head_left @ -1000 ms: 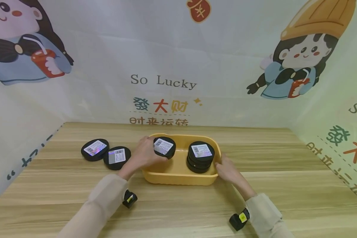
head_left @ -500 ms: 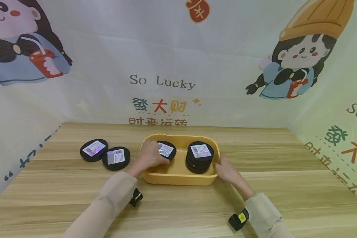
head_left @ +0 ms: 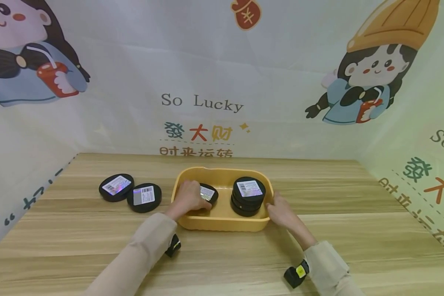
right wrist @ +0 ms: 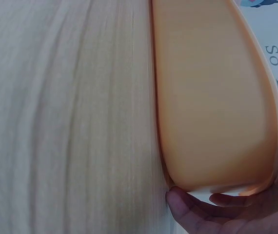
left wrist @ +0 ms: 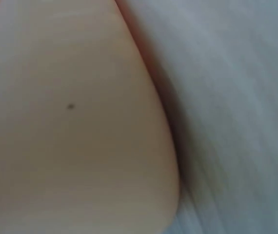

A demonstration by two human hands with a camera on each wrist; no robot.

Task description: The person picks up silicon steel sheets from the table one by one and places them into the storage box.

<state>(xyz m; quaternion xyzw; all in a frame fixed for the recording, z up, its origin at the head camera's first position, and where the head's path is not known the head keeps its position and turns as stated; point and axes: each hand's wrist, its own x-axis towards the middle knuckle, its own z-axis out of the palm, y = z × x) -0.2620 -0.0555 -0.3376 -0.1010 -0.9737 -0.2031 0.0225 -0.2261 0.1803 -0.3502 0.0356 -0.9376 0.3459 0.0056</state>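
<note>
In the head view a yellow plastic tray (head_left: 222,224) stands on the table. My left hand (head_left: 188,197) reaches over its left end, low inside, and grips a round black tin (head_left: 208,193) with a white label; the fingers hide part of the tin. On the right side of the tray sits a stack of similar black tins (head_left: 248,191), label up. My right hand (head_left: 282,209) holds the tray's right end; in the right wrist view its fingers (right wrist: 180,207) curl against the end wall. The left wrist view is filled by the tray's outer wall (left wrist: 80,146).
Left of the tray, two more labelled black tins (head_left: 116,187) lie flat on the wooden table (head_left: 222,267), side by side and touching. A printed cloth backdrop (head_left: 207,61) rises behind the table and along both sides.
My left hand has moved right and down into the tray with the tin, which now sits lower inside. The right hand stays at the tray's end.
</note>
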